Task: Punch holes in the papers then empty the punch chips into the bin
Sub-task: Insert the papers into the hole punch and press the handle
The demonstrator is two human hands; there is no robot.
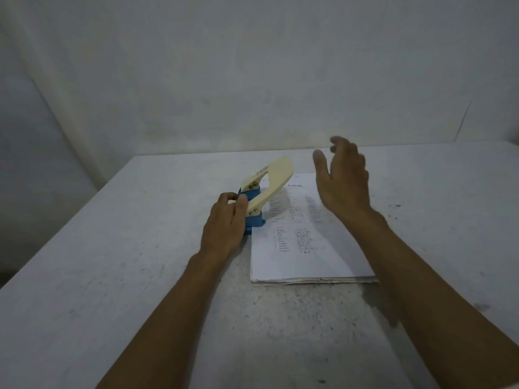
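We see a blue hole punch (254,217) with its cream lever (273,179) raised, set on the left edge of the paper stack (306,248) on the grey table (112,276). Our left hand (224,228) grips the punch's base — our right hand (341,183) hovers above the papers, fingers spread, holding nothing.

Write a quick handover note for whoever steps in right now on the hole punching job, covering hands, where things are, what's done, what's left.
Left hand: gripping the blue base of the hole punch, steadying it on the table.
Right hand: open, raised above the papers, holding nothing.
Punch sits at the stack's left edge, cream lever up.
Done: stack lined up with the punch; whether any holes are punched cannot be told.
Left: press the lever, then empty the chips. No bin is in view.
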